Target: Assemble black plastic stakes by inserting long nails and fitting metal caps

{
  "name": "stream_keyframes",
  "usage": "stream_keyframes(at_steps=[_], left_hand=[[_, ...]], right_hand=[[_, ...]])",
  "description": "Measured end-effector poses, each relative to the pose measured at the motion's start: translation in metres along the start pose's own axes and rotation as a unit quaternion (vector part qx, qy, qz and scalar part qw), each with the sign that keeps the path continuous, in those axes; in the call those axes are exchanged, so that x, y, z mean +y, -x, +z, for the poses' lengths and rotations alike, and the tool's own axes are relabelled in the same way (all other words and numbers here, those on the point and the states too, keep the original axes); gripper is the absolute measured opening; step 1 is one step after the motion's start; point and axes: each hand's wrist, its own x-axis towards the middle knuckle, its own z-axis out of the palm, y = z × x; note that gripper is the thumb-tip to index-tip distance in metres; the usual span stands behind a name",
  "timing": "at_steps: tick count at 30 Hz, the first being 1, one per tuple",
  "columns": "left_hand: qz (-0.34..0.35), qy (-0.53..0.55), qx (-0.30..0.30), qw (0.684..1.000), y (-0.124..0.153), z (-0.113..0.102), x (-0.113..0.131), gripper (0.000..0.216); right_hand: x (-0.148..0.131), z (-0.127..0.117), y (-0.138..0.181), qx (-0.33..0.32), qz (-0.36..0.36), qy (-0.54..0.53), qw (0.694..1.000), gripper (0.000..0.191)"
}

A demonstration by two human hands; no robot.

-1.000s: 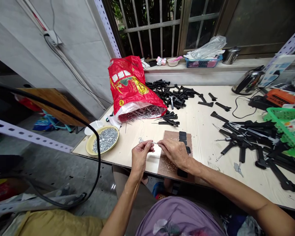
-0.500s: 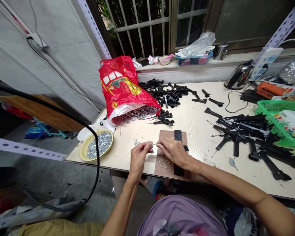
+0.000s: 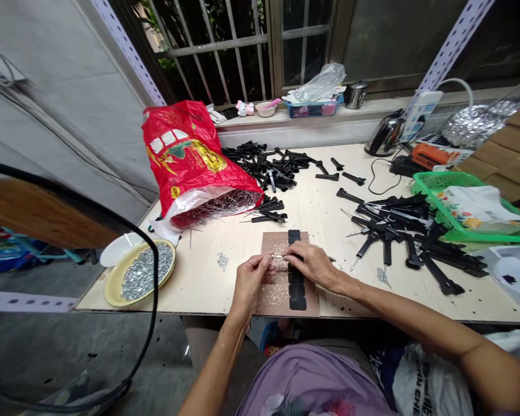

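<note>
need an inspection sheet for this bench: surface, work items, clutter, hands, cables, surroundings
Surface: pale table; brown board at the near edge, strewn with light specks
Work items: yellow bowl of small metal pieces; red bag on its side, thin metal rods at its mouth; black-handled pieces in piles
Clutter: green basket and kettle, towards the right
Hands: left hand and right hand pinch a thin metal piece above the board
Cables: thick black cable looping across the view of the bowl
Surroundings: barred window; blue basket on the sill
</note>
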Motion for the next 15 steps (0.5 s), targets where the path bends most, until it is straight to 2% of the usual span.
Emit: stream_keyframes(at_steps=[3,5,8,10,12,14,15], left_hand=[[0.034,-0.058,0.002,0.998,-0.003,0.008,-0.008,0.059],[0.066,-0.121,0.015,0.99,-0.005,0.009,-0.014,0.062],[0.113,-0.222,0.053,0.967,-0.008,0.008,-0.022,0.057],[0.141,-0.259,0.079,0.952,-0.008,0.008,-0.027,0.052],[0.157,-0.277,0.098,0.943,-0.007,0.008,-0.03,0.049],[0.156,-0.277,0.103,0.942,-0.006,0.01,-0.032,0.047],[0.151,-0.274,0.102,0.944,-0.006,0.01,-0.033,0.047]], right_hand=[[0.028,-0.026,-0.003,0.0,0.002,0.103,0.995,0.021],[0.049,-0.038,-0.01,-0.007,-0.002,0.155,0.988,0.021],[0.069,-0.042,-0.013,-0.025,-0.013,0.185,0.982,0.023],[0.068,-0.036,-0.003,-0.041,-0.034,0.172,0.984,0.027],[0.059,-0.027,0.015,-0.082,-0.109,0.144,0.98,0.031],[0.046,-0.021,0.028,-0.14,-0.219,0.114,0.959,0.032],[0.042,-0.021,0.031,-0.146,-0.237,0.108,0.954,0.032]])
